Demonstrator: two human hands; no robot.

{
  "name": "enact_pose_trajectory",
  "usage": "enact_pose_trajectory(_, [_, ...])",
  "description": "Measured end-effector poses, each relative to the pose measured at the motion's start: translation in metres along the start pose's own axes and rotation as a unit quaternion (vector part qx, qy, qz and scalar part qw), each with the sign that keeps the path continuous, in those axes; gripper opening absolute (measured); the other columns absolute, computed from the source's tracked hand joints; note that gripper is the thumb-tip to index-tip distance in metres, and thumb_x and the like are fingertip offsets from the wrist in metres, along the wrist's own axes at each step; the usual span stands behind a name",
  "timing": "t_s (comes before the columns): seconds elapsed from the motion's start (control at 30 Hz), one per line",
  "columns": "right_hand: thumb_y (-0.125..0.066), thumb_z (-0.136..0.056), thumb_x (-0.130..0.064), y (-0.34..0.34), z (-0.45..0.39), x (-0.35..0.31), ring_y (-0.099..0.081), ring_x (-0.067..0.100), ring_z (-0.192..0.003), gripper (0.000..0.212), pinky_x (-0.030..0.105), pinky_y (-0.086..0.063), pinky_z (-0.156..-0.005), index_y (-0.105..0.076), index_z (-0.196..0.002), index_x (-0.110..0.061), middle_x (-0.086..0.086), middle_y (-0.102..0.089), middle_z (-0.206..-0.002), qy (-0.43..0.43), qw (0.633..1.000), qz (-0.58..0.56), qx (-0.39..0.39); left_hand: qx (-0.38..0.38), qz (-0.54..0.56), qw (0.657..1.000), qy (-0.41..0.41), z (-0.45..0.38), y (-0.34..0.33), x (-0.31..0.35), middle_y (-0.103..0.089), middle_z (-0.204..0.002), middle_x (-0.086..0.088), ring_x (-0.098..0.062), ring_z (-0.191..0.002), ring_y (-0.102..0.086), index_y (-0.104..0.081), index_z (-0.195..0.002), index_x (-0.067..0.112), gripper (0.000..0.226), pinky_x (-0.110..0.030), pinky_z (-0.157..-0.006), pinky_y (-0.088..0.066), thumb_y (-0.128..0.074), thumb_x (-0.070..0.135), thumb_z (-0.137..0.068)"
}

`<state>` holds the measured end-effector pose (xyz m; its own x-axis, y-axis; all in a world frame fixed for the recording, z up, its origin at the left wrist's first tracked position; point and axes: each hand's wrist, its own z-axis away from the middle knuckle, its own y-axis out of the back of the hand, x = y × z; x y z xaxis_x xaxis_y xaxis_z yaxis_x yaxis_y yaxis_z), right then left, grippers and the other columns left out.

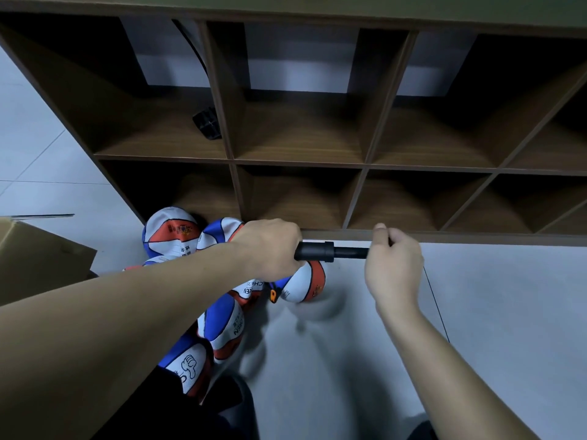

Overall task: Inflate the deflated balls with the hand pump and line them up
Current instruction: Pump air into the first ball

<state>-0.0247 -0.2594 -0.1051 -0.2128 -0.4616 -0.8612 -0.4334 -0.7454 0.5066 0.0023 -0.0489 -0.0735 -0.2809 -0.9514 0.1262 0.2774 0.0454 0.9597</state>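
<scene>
Balls (222,296) are piled on the floor (476,312) at the foot of the cubby shelf (301,163), left of centre, under my left arm. I count about six blue/white/orange balls, some overlapping so the count is soft; most look slack or dented, while the one nearest the pump, at right (305,282), looks rounder. One hand pump (330,250), black, held level just above that ball. Left hand (270,246) is wrapped round the pump barrel, right hand (394,265) is curled round the handle end with the rod partly drawn out. Hose or needle connection is hidden behind the left hand, so I can't tell if it's seated in a valve. My read: mid-stroke on the pump. To do it well, I'd keep the barrel locked with the left hand, drive the rod straight along its axis with no side load, use full strokes, and check firmness before pulling the needle. Risk is bending the needle if the ball rolls. Also in view: one cardboard box (41,258) at left, one small black object (208,125) in an upper cubby. No row started yet that I can see.
</scene>
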Motion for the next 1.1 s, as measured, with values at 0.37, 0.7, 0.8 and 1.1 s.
enact_pose_trajectory(0.37, [-0.059,-0.108,-0.032,-0.024,0.021,0.000,-0.028,0.016,-0.055,0.055,0.032,-0.025,-0.052,-0.030,-0.064,-0.016,-0.007,-0.030,-0.051,0.021,0.995,-0.012,-0.094,-0.017,-0.003,0.999,-0.035,0.000,-0.009,0.007,-0.062,-0.067,0.005,-0.019,-0.065,-0.063,-0.058,-0.075,0.025,0.030,-0.033,-0.058,-0.048,-0.064,0.047,-0.094])
enact_pose_trajectory(0.7, [-0.066,-0.100,-0.039,0.025,-0.036,0.032,-0.021,0.027,-0.064,0.054,0.042,-0.020,-0.061,-0.033,-0.071,-0.007,0.009,-0.024,-0.069,-0.080,0.991,-0.061,-0.085,-0.047,0.016,0.999,0.003,-0.004,-0.001,-0.015,-0.067,-0.068,0.004,-0.018,-0.068,-0.067,-0.066,-0.078,0.022,0.032,-0.035,-0.066,-0.056,-0.068,0.052,-0.090])
enact_pose_trajectory(0.8, [-0.061,-0.097,-0.027,0.014,-0.026,0.032,-0.021,0.025,-0.066,0.046,0.040,-0.021,-0.061,-0.030,-0.067,-0.011,0.006,-0.022,-0.067,-0.073,0.996,-0.047,-0.027,-0.023,-0.017,1.000,0.007,-0.005,-0.004,-0.008,-0.066,-0.072,0.005,-0.020,-0.070,-0.067,-0.063,-0.079,0.025,0.023,-0.038,-0.071,-0.061,-0.064,0.044,-0.090])
enact_pose_trajectory(1.1, [-0.060,-0.105,-0.029,-0.019,0.011,0.007,-0.031,0.021,-0.055,0.053,0.036,-0.027,-0.054,-0.033,-0.060,-0.015,-0.006,-0.033,-0.046,-0.004,0.999,-0.022,-0.043,-0.013,-0.036,0.999,-0.002,0.001,-0.003,0.006,-0.063,-0.075,0.004,-0.019,-0.069,-0.064,-0.058,-0.079,0.025,0.020,-0.032,-0.060,-0.047,-0.061,0.038,-0.094])
